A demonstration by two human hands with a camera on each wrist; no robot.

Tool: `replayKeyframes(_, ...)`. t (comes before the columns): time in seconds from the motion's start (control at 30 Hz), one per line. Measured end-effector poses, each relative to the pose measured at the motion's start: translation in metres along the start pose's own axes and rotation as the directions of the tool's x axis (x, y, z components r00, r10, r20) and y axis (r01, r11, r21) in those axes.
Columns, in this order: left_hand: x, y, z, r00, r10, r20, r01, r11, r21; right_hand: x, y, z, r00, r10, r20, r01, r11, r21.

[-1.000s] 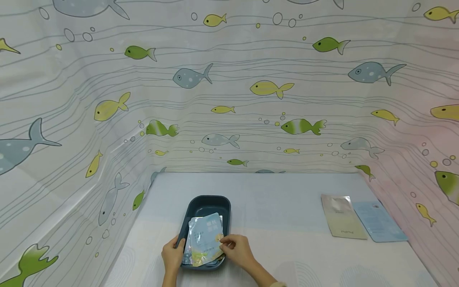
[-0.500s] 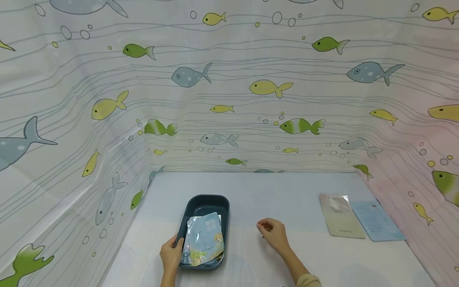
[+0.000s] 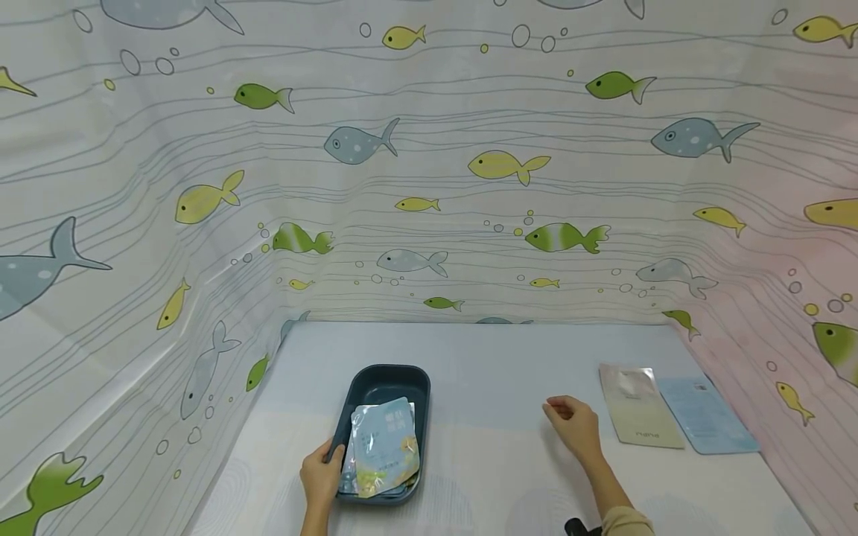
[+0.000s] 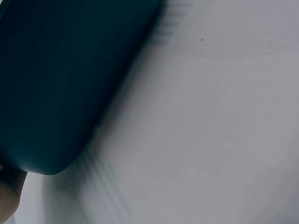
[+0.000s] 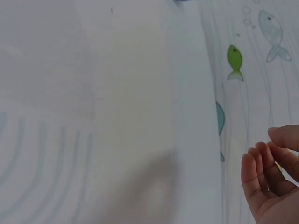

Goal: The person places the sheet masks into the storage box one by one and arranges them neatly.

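Observation:
My left hand grips the left side of a dark blue-green tray, thumb over the rim. In the left wrist view the tray's outer wall fills the upper left, with a bit of that hand below. Several flat sachets are stacked in the near part of the tray; a light blue sachet with yellow flowers lies on top. My right hand is over the table, left of a beige-silver sachet. Its fingers are loosely curled and hold nothing.
A second light blue sachet lies on the white table, right of the beige-silver one. A fish-patterned cloth stands round the back and sides. Something black shows beside the right sleeve at the front.
The right hand has left the top sachet in the tray and travelled right across the table, towards the two loose sachets. The left hand and the tray have stayed in place.

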State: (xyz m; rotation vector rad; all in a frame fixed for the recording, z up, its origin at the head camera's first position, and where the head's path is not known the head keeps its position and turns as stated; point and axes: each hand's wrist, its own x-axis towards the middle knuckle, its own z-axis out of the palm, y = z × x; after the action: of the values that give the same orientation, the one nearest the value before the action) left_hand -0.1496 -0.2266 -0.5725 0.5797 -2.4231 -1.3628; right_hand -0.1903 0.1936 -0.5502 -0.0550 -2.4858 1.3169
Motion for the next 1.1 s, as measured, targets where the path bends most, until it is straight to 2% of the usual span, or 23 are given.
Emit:
replayKeyframes(0.43,-0.001,0.000,0.000,1.000,0.004,-0.015,-0.004,1.000,0.000,0.015,0.028,-0.052,0.988,0.035,-0.147,-0.052,0.992,-0.112)
replayKeyframes(0.53,0.000,0.000,0.001,1.000,0.004,-0.022,-0.004,1.000,-0.004,0.017,0.036,-0.061,0.981,0.047,-0.188,-0.072,0.989,-0.126)
replayKeyframes(0.77,0.001,-0.001,0.003,0.999,0.018,-0.031,-0.018,1.000,0.001,0.019,0.052,-0.078,0.958,0.125,-0.260,-0.176,0.967,-0.186)
replayKeyframes(1.1,0.001,-0.001,0.003,1.000,0.010,-0.027,-0.011,1.000,-0.001,0.017,0.075,-0.097,0.931,0.190,-0.311,-0.253,0.951,-0.179)
